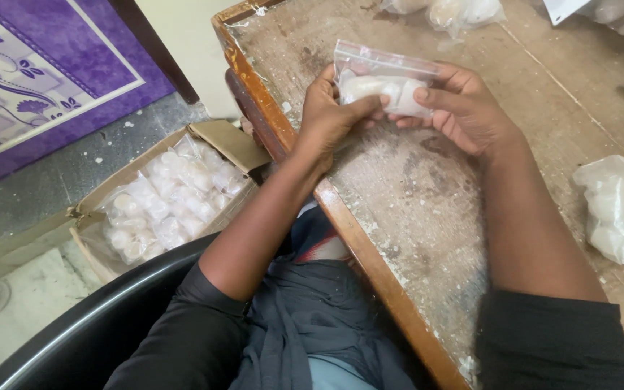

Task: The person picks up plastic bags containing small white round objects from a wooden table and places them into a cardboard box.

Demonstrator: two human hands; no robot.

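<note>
Both hands hold one small clear zip bag (380, 81) with white rounded pieces inside, just above a worn wooden table (427, 202). My left hand (330, 115) grips the bag's left side, thumb across its front. My right hand (464, 108) pinches the right side, with the thumb pressed on the white contents. The bag's sealed strip points up and away from me.
A cardboard box (171, 195) on the floor at left holds several filled clear bags. More plastic bags of white pieces lie on the table at the right edge (619, 209) and at the top (456, 11). A black chair rim (110, 318) curves at lower left.
</note>
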